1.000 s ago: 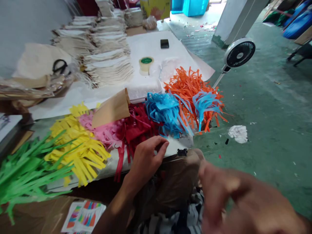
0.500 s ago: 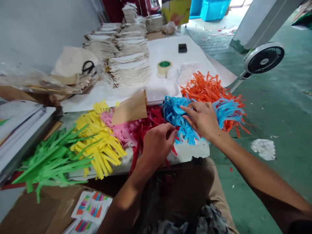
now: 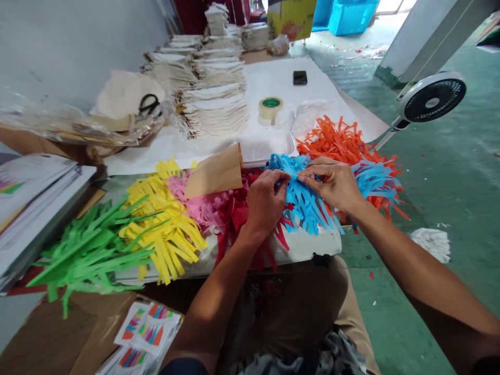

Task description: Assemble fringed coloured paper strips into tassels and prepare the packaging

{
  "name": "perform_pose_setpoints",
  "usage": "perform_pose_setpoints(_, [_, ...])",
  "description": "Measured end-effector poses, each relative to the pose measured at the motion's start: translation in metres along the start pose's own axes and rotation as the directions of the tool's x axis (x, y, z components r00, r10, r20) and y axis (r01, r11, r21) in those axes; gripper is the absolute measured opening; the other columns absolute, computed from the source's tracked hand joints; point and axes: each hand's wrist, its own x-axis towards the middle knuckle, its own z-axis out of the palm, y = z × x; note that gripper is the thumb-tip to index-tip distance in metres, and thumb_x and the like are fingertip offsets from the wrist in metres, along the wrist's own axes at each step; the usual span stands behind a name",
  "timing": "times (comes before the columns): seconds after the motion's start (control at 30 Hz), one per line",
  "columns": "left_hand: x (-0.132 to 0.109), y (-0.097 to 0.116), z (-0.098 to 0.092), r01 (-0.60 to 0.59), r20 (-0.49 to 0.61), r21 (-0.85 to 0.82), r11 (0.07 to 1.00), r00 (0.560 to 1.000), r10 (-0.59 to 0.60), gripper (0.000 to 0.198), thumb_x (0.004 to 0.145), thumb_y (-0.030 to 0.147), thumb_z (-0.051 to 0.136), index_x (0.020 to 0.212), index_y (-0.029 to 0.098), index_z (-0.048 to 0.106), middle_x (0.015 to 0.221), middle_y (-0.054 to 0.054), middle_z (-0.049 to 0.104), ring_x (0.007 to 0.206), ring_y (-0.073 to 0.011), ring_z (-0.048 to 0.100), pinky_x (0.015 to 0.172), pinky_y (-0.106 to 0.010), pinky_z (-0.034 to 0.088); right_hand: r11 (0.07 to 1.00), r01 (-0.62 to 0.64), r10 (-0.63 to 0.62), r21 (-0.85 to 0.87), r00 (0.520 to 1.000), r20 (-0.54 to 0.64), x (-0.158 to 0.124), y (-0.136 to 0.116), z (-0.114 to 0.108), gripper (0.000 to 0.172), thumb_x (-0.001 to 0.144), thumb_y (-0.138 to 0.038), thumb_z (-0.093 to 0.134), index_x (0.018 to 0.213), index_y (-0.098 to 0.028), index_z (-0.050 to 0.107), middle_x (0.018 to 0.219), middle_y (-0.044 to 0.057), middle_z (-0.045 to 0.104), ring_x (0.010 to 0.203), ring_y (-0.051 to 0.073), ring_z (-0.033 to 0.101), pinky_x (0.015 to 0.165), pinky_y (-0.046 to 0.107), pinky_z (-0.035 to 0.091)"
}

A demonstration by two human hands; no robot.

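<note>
Blue paper fringe [image 3: 307,208]: being pinched at its bunched top, lying at the front of the tabletop [image 3: 324,78], between red paper fringe [image 3: 234,219] and orange paper fringe [image 3: 339,143]. Left hand [image 3: 265,203] and right hand [image 3: 332,185] are both working at it, nearly touching. Each grip is closing on the blue strips, fingertips together on the paper. Step in hand is judged as gathering this one bunch. Next move appears to call for keeping both pinches on it while the strands are being evened.

Around it: a second blue paper fringe [image 3: 375,179] is lying across the orange, just right of the right hand. Further left, pink paper fringe [image 3: 195,200], yellow paper fringe [image 3: 164,229] and green paper fringe [image 3: 94,250] are spreading along the edge. A kraft paper envelope [image 3: 214,174] is resting on the pink and red. Behind are a plastic tray [image 3: 265,146], a tape roll [image 3: 271,108] and black-handled scissors [image 3: 149,105].
</note>
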Motion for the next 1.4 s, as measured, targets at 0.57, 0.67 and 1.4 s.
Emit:
perform_pose_setpoints(0.57, [0.023, -0.020, 0.009, 0.008, 0.026, -0.114, 0.993, 1.000, -0.006, 0.020, 0.097, 0.029, 0.065, 0.093, 0.018, 0.081, 0.085, -0.002, 0.073, 0.077, -0.0150, 0.065, 0.076, -0.026, 0.049, 0.993, 0.066, -0.058, 0.097, 0.995, -0.083, 0.006, -0.014, -0.003, 0.011, 0.094, -0.033, 0.076, 0.099, -0.031, 0.085, 0.099, 0.004, 0.073, 0.091, 0.023, 0.069, 0.081, 0.039, 0.055])
perform_pose_setpoints(0.67, [0.029, -0.027, 0.008, 0.048, 0.089, -0.200, 0.979, 0.996, -0.031, 0.019, 0.092, 0.032, 0.071, 0.095, 0.017, 0.083, 0.088, -0.002, 0.076, 0.078, -0.0153, 0.066, 0.075, -0.026, 0.049, 0.992, 0.085, -0.080, 0.095, 0.995, -0.057, 0.007, -0.010, -0.006, 0.012, 0.094, -0.036, 0.076, 0.100, -0.032, 0.085, 0.101, 0.005, 0.072, 0.096, 0.024, 0.068, 0.084, 0.041, 0.055])
perform_pose_setpoints(1.4, [0.034, -0.023, 0.002, -0.191, 0.179, 0.214, 0.958, 0.972, 0.154, 0.020, 0.093, 0.036, 0.070, 0.090, 0.021, 0.081, 0.079, -0.003, 0.076, 0.070, -0.0176, 0.064, 0.063, -0.029, 0.038, 0.994, 0.045, -0.041, 0.097, 0.998, -0.043, -0.005, 0.000, -0.012, 0.016, 0.094, -0.045, 0.076, 0.102, -0.035, 0.085, 0.104, 0.005, 0.074, 0.099, 0.025, 0.069, 0.088, 0.044, 0.057])
